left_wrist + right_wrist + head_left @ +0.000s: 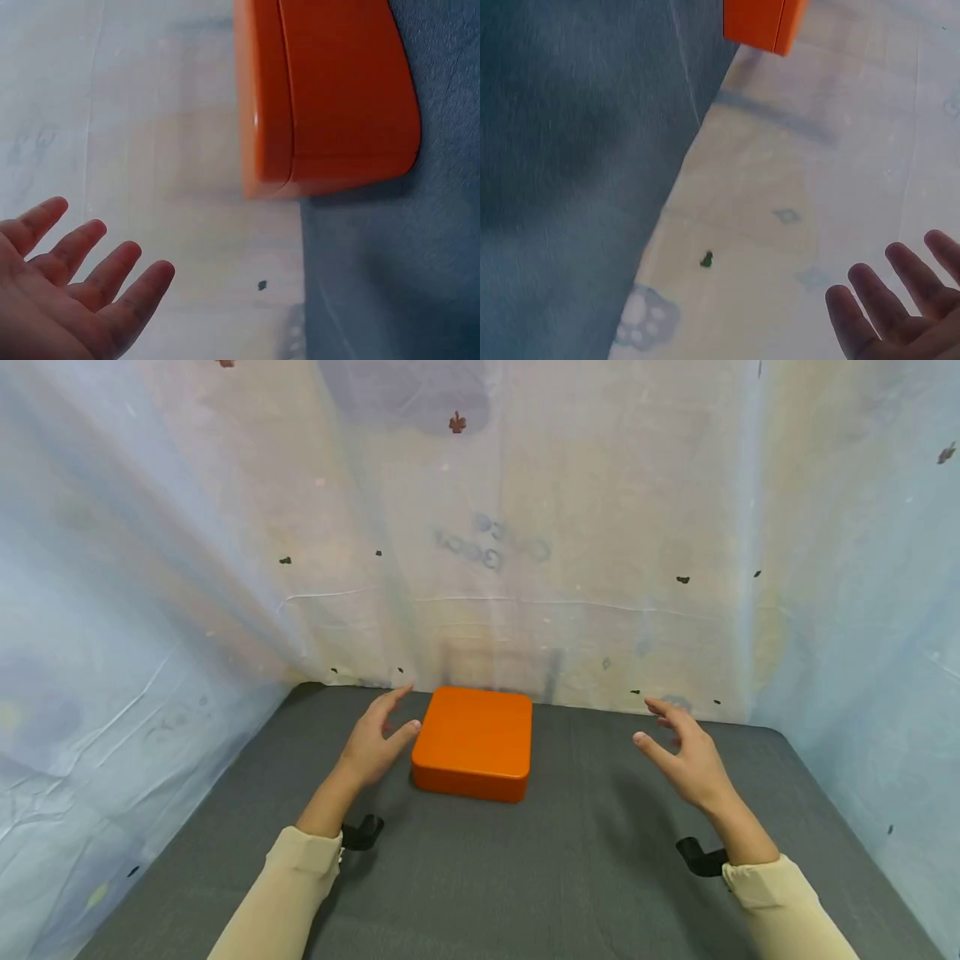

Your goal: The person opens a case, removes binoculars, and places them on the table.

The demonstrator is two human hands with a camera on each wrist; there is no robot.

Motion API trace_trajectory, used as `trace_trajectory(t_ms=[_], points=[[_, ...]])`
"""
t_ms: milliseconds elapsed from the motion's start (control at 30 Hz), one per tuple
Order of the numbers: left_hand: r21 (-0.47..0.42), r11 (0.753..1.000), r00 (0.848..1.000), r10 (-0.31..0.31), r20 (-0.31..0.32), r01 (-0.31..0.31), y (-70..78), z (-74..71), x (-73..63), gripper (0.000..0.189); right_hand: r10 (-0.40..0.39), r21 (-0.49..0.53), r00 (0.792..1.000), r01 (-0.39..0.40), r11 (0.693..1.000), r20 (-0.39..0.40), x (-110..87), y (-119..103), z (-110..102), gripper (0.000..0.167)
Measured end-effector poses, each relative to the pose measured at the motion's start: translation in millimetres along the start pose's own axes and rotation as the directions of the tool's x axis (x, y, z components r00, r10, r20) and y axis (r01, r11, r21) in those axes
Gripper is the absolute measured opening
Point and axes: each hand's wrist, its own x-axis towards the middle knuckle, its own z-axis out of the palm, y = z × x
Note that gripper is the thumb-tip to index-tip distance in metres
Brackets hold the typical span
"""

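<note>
An orange box [474, 731] with rounded corners lies on the dark grey table, a little left of the middle in the head view. In the left wrist view a seam between lid and body runs along the side of the box [330, 90]. Just left of it hovers my left hand [372, 742], thumb pointing toward the box and fingers spread, holding nothing. Well to the right of the box, my right hand [692, 762] hangs over the table with relaxed fingers and nothing in it. Only a corner of the box [757, 22] enters the right wrist view.
Pale patterned curtains [600, 510] enclose the table [480, 877] at the back and both sides, close to its edges. A black wrist mount [363, 832] sits at the left cuff, and another black mount [701, 857] at the right cuff.
</note>
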Motion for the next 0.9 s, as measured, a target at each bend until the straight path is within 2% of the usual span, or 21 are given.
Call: trace_trajectory(t_ms=[233,600,900], points=[[-0.087,0.995,0.998,-0.049,-0.031,0.046,-9.9,5.1,-4.9,0.053,0.067,0.131,0.997,-0.072,0.989,0.04,0.1,0.1,14.8,0.058],[-0.192,0.967,0.986,-0.158,0.054,0.165,-34.8,25.4,-18.0,0.057,0.121,0.206,0.988,-0.14,0.969,0.098,-3.0,0.4,48.1,0.067],[-0.162,0.948,0.961,-0.26,0.098,0.273,-46.4,31.7,-18.3,0.069,0.112,0.267,0.984,-0.146,0.953,0.136,-2.8,-5.7,70.8,0.068]])
